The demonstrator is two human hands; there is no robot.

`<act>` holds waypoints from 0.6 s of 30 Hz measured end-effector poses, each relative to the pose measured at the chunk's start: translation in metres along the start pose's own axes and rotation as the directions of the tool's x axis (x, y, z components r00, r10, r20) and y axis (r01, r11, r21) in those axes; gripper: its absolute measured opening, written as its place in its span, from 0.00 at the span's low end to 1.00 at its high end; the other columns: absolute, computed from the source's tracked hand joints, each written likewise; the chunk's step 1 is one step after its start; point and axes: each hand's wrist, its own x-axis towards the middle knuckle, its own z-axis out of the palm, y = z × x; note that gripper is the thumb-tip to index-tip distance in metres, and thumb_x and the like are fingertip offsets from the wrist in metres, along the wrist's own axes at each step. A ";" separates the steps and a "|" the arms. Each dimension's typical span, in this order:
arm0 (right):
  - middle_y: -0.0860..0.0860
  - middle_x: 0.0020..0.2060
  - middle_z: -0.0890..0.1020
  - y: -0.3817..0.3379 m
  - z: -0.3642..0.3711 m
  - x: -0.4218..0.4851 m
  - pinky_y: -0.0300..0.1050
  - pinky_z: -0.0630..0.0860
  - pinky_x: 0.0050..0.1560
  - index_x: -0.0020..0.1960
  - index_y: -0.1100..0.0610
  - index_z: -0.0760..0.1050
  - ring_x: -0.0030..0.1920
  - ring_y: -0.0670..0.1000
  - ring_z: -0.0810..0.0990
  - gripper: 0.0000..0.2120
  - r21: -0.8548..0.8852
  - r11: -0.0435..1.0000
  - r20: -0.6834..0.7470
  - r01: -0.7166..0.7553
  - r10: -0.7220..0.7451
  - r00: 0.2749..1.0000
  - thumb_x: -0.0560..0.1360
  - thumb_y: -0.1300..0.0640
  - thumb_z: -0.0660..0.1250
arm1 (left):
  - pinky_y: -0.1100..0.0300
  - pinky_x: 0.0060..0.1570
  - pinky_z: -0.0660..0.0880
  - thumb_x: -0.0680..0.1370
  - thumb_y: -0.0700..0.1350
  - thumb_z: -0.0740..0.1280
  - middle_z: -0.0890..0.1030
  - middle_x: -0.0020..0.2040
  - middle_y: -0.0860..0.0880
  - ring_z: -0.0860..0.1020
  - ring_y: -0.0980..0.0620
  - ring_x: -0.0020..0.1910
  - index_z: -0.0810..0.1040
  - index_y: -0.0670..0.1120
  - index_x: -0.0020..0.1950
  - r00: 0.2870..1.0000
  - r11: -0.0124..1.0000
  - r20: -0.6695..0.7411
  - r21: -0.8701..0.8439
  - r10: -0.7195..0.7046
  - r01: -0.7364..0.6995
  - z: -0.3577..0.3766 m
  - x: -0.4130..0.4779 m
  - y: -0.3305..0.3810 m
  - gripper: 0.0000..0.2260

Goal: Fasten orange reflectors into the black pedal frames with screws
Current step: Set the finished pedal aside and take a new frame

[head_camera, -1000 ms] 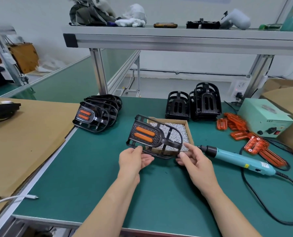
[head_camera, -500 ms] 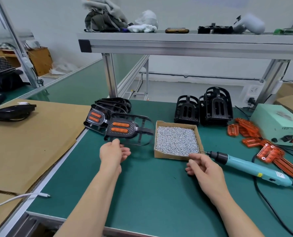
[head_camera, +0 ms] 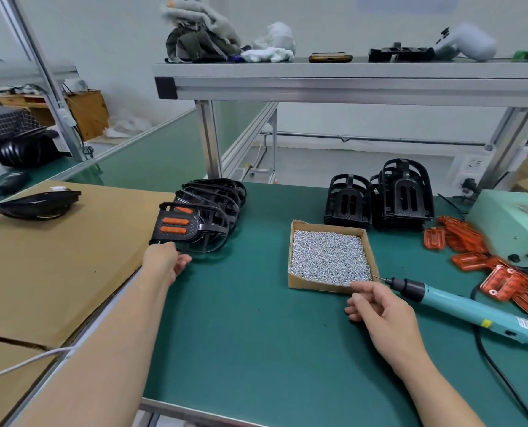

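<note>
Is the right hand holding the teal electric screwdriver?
No, the teal electric screwdriver lies on the green mat beside the right hand, not gripped.

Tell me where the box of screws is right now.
In the head view the box of screws sits right of centre on the green bench, just beyond the right hand, in front of the empty black frames.

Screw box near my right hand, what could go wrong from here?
1. The right hand sits at the near corner of the screw box, which is full of loose screws; a nudge could spill them.
2. The bit of the electric screwdriver points toward that hand's fingers and might jab them.
3. The finished pedal by the left hand leans on the stack and may slide off.
</note>
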 end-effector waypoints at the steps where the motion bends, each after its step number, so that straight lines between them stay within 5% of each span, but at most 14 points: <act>1: 0.53 0.38 0.85 0.000 0.000 0.000 0.33 0.79 0.41 0.52 0.53 0.81 0.38 0.49 0.86 0.11 0.005 1.000 0.001 0.000 0.000 1.000 0.79 0.67 0.67 | 0.71 0.15 0.66 0.85 0.43 0.55 0.78 0.35 0.42 0.73 0.52 0.23 0.69 0.38 0.68 1.000 1.000 -0.014 -0.001 0.004 -0.004 -0.002 0.002 0.002 0.14; 5: 0.52 0.38 0.85 0.000 -0.001 0.000 0.34 0.79 0.41 0.53 0.54 0.81 0.38 0.50 0.86 0.10 0.008 1.000 0.004 -0.002 0.002 1.000 0.79 0.68 0.67 | 0.64 0.22 0.74 0.85 0.44 0.58 0.81 0.39 0.39 0.77 0.51 0.18 0.70 0.40 0.62 0.999 0.999 -0.004 0.008 0.035 -0.035 -0.002 0.002 0.005 0.10; 10: 0.52 0.39 0.85 0.001 0.000 0.001 0.34 0.80 0.41 0.53 0.55 0.81 0.38 0.50 0.86 0.10 -0.007 1.000 0.013 0.012 -0.012 1.000 0.79 0.68 0.66 | 0.52 0.44 0.80 0.84 0.49 0.61 0.79 0.22 0.44 0.82 0.45 0.32 0.71 0.38 0.40 0.995 0.993 -0.047 0.078 0.091 -0.087 0.002 0.003 -0.004 0.17; 13: 0.53 0.38 0.85 0.002 0.000 0.001 0.35 0.80 0.41 0.53 0.55 0.81 0.38 0.50 0.86 0.10 -0.005 1.000 0.010 0.014 -0.014 1.000 0.79 0.68 0.66 | 0.49 0.50 0.82 0.83 0.53 0.61 0.78 0.21 0.44 0.85 0.41 0.38 0.71 0.39 0.41 0.991 0.993 -0.079 0.069 0.106 -0.100 0.003 -0.002 -0.008 0.19; 18: 0.54 0.38 0.85 0.001 0.002 0.001 0.34 0.80 0.41 0.52 0.54 0.81 0.38 0.50 0.86 0.10 -0.010 1.000 0.006 0.008 -0.008 1.000 0.79 0.68 0.67 | 0.48 0.48 0.82 0.82 0.53 0.60 0.80 0.25 0.42 0.84 0.44 0.30 0.73 0.35 0.58 0.978 0.985 -0.145 0.105 0.149 -0.134 0.005 -0.017 -0.018 0.20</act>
